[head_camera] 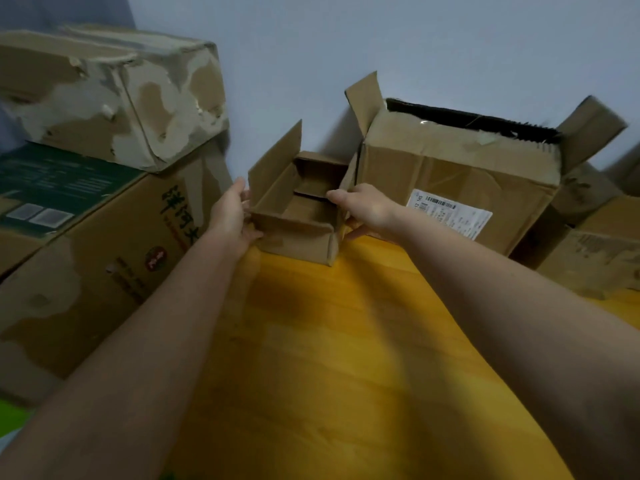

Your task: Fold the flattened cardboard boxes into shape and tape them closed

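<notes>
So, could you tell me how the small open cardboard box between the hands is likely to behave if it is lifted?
The small cardboard box looks empty, so it is probably light. Its top flaps stand loose and untaped, so they would likely flop. The left hand and right hand grip opposite sides; thin walls may flex inward under pressure.

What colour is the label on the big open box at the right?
White with black print and a barcode, on the label; head view.
</notes>
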The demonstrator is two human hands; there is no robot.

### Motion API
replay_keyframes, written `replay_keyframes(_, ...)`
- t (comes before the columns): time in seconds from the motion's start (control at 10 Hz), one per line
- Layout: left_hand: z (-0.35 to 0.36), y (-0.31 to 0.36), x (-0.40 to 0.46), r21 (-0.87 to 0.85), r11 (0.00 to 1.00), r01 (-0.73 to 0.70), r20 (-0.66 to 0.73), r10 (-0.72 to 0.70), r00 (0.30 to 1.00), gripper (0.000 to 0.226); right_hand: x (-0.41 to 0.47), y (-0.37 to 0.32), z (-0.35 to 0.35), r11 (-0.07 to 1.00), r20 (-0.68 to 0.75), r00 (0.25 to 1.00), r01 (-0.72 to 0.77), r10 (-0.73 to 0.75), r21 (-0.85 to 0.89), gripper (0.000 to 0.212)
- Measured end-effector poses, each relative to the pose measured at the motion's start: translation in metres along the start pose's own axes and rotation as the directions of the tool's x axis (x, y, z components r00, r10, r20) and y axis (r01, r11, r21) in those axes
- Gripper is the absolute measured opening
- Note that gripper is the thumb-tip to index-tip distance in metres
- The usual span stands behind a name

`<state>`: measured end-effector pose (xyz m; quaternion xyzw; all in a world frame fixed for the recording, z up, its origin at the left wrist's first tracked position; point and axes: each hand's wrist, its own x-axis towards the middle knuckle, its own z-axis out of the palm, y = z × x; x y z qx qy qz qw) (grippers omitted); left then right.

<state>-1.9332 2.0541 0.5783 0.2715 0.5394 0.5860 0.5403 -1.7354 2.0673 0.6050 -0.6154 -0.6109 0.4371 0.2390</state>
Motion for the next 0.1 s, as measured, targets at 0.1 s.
replay_keyframes(0.1,0.0037,-0.0085,-0.0117,0.077,0.986,-0.148,-0.217,0.161,0.963,0.044,-0.0223,0.0134,-0.0038,0.988,-0.053,0.996,0.063,-0.071,-0.14,0.053)
